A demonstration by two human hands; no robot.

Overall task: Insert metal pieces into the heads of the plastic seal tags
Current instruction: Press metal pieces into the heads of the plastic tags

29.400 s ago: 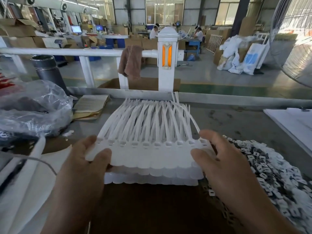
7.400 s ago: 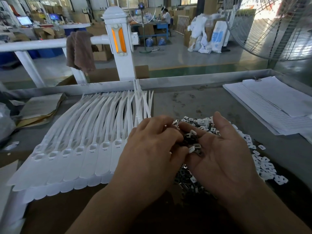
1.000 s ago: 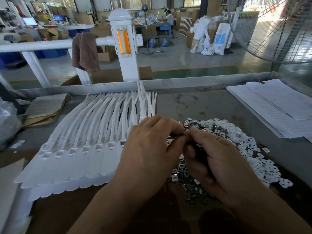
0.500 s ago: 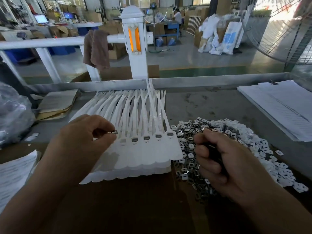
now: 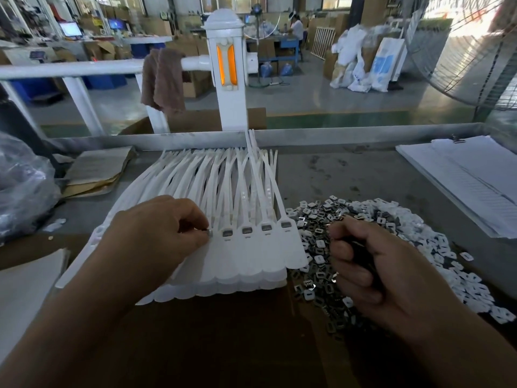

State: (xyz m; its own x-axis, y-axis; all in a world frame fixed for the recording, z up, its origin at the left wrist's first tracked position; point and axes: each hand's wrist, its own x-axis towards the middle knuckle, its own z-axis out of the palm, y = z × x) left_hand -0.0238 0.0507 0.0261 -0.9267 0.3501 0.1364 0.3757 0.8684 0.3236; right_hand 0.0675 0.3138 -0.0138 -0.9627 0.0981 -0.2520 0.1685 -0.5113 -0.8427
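Note:
A stacked row of white plastic seal tags (image 5: pixel 251 256) lies on the table, heads toward me and tails fanned away. Several heads at the right end hold dark metal pieces (image 5: pixel 265 227). My left hand (image 5: pixel 156 236) rests on the tags and pinches a small metal piece (image 5: pixel 208 233) at a tag head. My right hand (image 5: pixel 372 273) hovers over the pile of loose metal pieces (image 5: pixel 316 242), its fingers curled round a handful of them.
White plastic caps (image 5: pixel 447 256) mix into the pile's right side. A stack of paper (image 5: pixel 470 180) lies at the right, a plastic bag (image 5: pixel 22 186) and brown folders (image 5: pixel 95 172) at the left. A metal rim (image 5: pixel 335 134) bounds the table's far edge.
My left hand carried a metal piece from beside my right hand over to the tag row and now holds it further right along the heads. My right hand stayed curled over the pile.

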